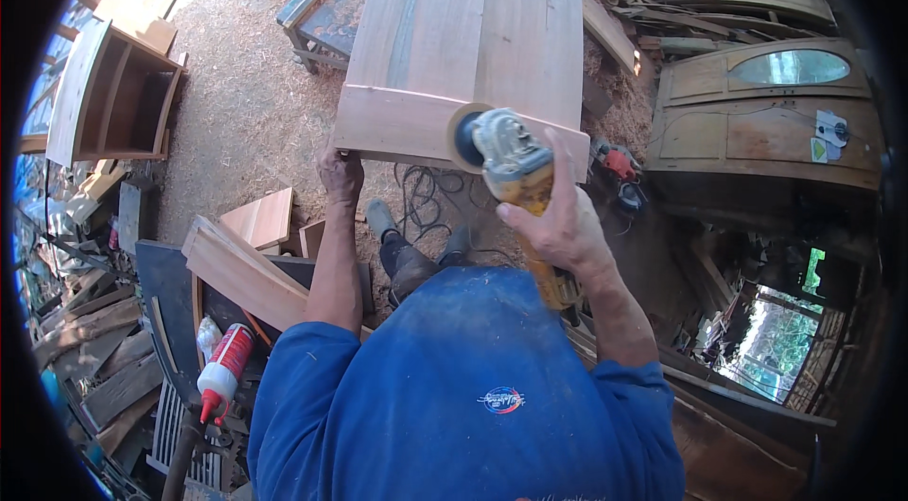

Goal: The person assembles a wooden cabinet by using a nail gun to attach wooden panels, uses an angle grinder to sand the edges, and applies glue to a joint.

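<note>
Centre frame: right hand (pixel 569 228), fingers around yellow grinder (pixel 523 175), at wooden panel (pixel 454 37); left hand (pixel 340 177), finger closure not determinable. Panel appears assembled; sanding judged unfinished.

White bottle (pixel 227 364); red tool (pixel 619 163), apparently.

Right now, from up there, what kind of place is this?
Probably a woodworking shop. The right hand holds a yellow disc tool at a wide wooden panel, what looks like sawdust covers the ground, and boards lie piled at the left.
</note>
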Demonstrator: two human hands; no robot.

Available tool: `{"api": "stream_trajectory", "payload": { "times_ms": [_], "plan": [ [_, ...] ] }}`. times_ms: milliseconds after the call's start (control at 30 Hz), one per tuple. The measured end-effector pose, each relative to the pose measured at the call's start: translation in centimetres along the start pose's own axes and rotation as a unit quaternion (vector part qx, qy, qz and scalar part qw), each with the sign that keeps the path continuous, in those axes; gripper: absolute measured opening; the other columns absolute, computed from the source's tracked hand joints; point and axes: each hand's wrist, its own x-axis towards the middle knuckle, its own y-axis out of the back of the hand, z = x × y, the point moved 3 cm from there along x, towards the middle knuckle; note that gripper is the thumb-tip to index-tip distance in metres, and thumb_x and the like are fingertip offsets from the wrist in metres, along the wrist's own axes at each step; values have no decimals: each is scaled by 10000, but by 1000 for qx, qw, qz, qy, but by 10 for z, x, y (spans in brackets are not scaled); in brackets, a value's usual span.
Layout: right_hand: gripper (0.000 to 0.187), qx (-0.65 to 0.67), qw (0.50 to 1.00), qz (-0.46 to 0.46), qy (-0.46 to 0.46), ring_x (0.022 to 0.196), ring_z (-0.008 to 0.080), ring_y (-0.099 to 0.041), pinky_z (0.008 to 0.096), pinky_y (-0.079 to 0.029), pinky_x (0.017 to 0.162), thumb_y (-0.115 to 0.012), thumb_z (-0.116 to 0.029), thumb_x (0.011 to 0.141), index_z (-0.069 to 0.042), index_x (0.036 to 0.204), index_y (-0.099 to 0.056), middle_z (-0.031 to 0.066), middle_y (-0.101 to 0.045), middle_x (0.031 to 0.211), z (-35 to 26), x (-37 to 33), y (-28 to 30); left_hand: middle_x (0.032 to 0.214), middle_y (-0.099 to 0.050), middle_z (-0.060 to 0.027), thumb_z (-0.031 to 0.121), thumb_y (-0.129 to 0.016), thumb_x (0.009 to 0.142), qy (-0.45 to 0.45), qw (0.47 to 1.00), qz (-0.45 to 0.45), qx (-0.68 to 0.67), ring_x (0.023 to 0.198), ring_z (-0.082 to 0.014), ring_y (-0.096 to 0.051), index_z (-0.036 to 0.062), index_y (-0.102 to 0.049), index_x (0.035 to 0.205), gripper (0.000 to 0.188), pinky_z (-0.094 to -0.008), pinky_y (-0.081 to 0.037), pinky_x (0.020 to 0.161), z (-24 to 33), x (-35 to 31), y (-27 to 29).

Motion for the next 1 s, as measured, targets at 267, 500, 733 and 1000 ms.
{"api": "stream_trajectory", "payload": {
  "times_ms": [267, 500, 733, 1000],
  "plan": [
    [1074, -132, 977, -147, 82, 1063, 495, -659, 516, -512, 974, -714, -409, 858, 47, 1586, -71, 367, -634, 1117, -81, 79, -95, 956, -709, -140, 209, -698, 860, -62, 987, -27, 146, 871, -379, -666, 70, -704, 1023, 214, -473, -515, 760, -5, -7, -7],
    [1002, -149, 978, -144, 37, 1049, 520, -654, 539, -510, 968, -707, -373, 864, 15, 1575, -117, 373, -633, 1127, -75, 66, -77, 953, -699, -159, 145, -666, 879, -35, 996, -30, 79, 899, -401, -658, 47, -698, 1029, 182, -476, -505, 773, -10, -5, -9],
    [1007, -148, 986, -83, 0, 1114, 513, -636, 529, -508, 989, -743, -316, 849, -2, 1573, -117, 378, -603, 1206, -24, 36, -49, 877, -688, -179, 129, -711, 877, -43, 998, 4, 52, 785, -391, -646, 53, -693, 970, 122, -480, -480, 701, -3, -2, -1],
    [1033, -124, 990, 12, -71, 1158, 513, -618, 509, -502, 1015, -779, -327, 837, -35, 1572, -114, 352, -593, 1275, 39, -5, -6, 993, -706, -206, 157, -694, 897, 1, 997, -34, 73, 963, -423, -657, 33, -700, 1094, 233, -486, -500, 826, -6, -1, -2]
  ]
}}
